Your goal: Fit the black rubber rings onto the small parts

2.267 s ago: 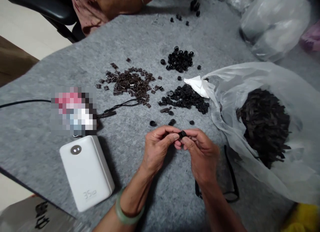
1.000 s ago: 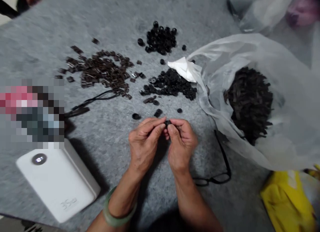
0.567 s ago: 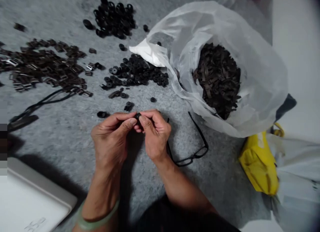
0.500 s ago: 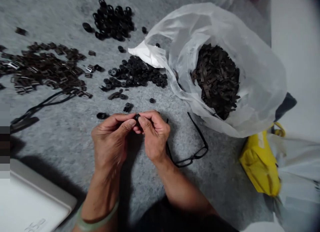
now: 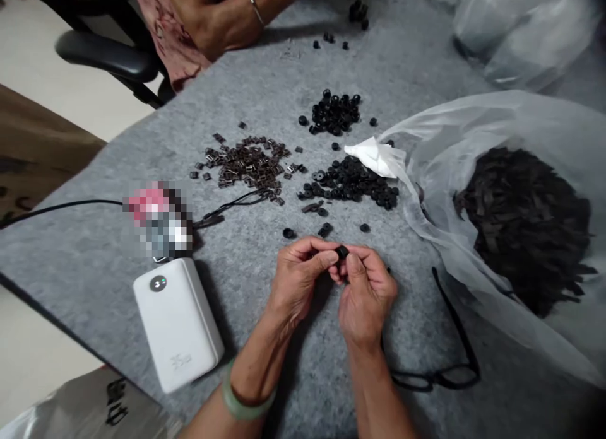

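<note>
Between the fingertips of both my hands is a small round black plastic part. My left hand pinches it from the left, thumb and fingers closed. From the other side my right hand grips it the same way. Just beyond my hands lie a black cap and a few loose black pieces. Farther off are a heap of small black discs, a heap of black ring-shaped caps and a heap of small dark brown clips.
A clear plastic bag of dark strips stands open at right. Black eyeglasses lie beside my right forearm. A white power bank with a cable sits at left. Across the table rests another person's arm.
The view has swung left and up, so the table's left edge and another person's arm now show. Both my hands still hold the small black part together.
</note>
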Tool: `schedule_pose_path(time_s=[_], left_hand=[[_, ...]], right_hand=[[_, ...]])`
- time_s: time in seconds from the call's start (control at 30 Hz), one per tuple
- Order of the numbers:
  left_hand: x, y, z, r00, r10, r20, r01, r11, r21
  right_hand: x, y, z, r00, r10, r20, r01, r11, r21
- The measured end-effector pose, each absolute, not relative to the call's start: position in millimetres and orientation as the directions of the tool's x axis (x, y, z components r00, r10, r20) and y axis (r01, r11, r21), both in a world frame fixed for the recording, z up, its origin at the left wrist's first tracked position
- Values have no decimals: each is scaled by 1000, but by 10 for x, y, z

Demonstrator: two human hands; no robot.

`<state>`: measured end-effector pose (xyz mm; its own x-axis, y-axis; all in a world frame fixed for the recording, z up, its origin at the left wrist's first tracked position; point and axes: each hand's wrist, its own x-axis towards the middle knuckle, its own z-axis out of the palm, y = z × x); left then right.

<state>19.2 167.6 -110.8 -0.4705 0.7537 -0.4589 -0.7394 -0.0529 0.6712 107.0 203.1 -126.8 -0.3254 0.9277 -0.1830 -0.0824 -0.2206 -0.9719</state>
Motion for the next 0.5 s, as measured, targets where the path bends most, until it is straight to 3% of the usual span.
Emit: schedule_pose_path(time_s=[0.3, 0.5], left_hand=[[163, 1673, -1108, -434, 766, -475, -773, -45, 633], [120, 1645, -1126, -417, 763, -493, -815, -73, 575]], right_hand=[[1085, 2031, -1265, -334, 942, 3, -61, -19, -998], [1142, 2078, -1239, -449, 867, 215, 95, 286, -954]])
